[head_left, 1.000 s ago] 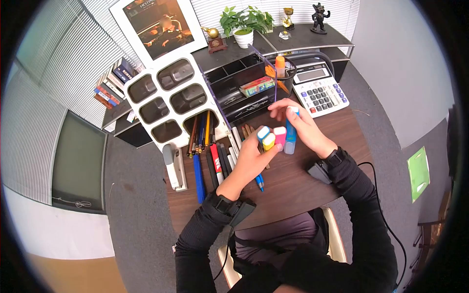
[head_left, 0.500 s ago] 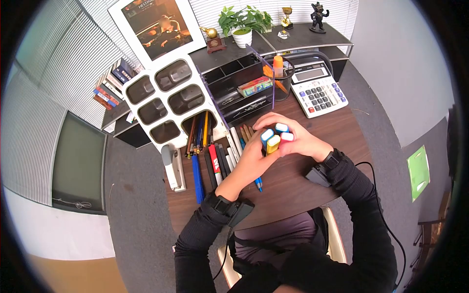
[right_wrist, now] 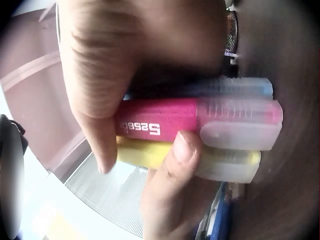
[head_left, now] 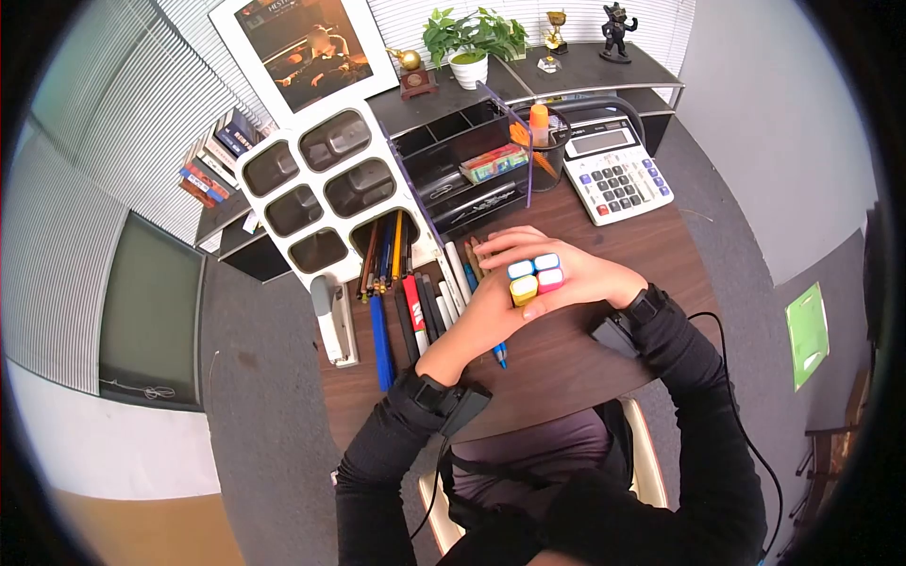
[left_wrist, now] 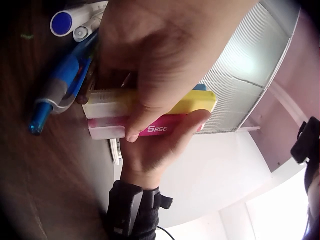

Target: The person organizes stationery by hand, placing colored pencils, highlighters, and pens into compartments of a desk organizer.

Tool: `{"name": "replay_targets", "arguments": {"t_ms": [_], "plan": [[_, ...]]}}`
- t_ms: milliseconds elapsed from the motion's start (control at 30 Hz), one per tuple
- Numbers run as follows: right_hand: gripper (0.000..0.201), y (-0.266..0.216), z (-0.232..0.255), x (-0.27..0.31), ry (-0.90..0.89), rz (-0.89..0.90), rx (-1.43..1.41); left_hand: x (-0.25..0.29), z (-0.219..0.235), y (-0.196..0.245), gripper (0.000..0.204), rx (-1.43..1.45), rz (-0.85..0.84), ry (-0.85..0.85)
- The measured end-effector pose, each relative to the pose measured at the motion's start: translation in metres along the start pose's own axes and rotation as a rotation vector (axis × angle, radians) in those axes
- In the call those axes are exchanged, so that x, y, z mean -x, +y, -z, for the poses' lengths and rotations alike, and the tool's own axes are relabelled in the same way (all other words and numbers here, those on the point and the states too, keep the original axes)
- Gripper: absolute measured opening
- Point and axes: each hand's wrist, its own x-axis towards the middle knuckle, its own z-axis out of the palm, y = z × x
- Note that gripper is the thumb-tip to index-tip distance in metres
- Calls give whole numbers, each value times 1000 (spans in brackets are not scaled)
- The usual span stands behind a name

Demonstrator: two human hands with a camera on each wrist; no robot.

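Note:
Both hands wrap a bundle of highlighters held upright over the desk. In the head view a yellow highlighter (head_left: 524,290) and a pink highlighter (head_left: 550,279) stand at the near side, two blue highlighters (head_left: 547,262) behind them. My left hand (head_left: 486,307) grips the bundle from the left, its thumb across the pink highlighter (left_wrist: 160,127) in the left wrist view. From the right, my right hand (head_left: 590,275) holds the same bundle, fingers reaching over the far side. Translucent caps (right_wrist: 245,120) point down at the desk in the right wrist view.
Left of the hands lie several pens and markers (head_left: 415,316), a blue pen (left_wrist: 57,95) and a stapler (head_left: 333,325). Behind stand a white compartment organizer (head_left: 316,179), a black desk organizer (head_left: 453,160), a mesh pen cup (head_left: 552,156) and a calculator (head_left: 618,174).
The right hand has brought a blue highlighter leftward against the three in the left hand. Both hands now close around the group, whose ends sit in a tight square.

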Motion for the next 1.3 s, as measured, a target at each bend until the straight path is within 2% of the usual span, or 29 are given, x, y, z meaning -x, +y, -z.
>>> {"name": "replay_targets", "arguments": {"t_ms": [100,200,267,400,467,600,667,733,867,1000,1067,1100,1200,1300], "plan": [[58,-4,1,1,1,-90,10,1,0,-3,38,-46,-27,-4],[54,1,-2,0,8,6,76,1,0,-3,35,-31,-40,22],[50,-5,-6,-1,8,-15,39,2,1,-2,36,-38,-44,68],[50,-17,-6,-1,47,-35,-96,-2,1,2,57,105,22,47],[53,-28,-8,2,120,-219,-548,-3,3,7,65,164,20,11],[52,-16,-11,8,173,-195,-656,-3,0,-1,67,141,3,-63],[58,-14,-11,10,180,-220,-670,-4,-1,0,63,346,145,-175],[61,-7,-9,10,199,-176,-781,-2,2,10,60,376,169,-194],[63,-2,-7,11,199,-190,-822,0,4,29,51,412,272,-221],[70,-11,-4,9,183,-185,-759,4,-3,31,47,438,241,-181],[80,-19,0,9,69,-176,-791,7,-6,36,42,590,240,-164],[80,-14,-1,11,67,-176,-790,11,-4,40,42,591,239,-162],[88,-5,-7,14,61,-178,-757,30,19,68,41,653,285,-139],[83,4,-8,8,-6,-148,-783,45,53,84,46,728,255,50]]}}
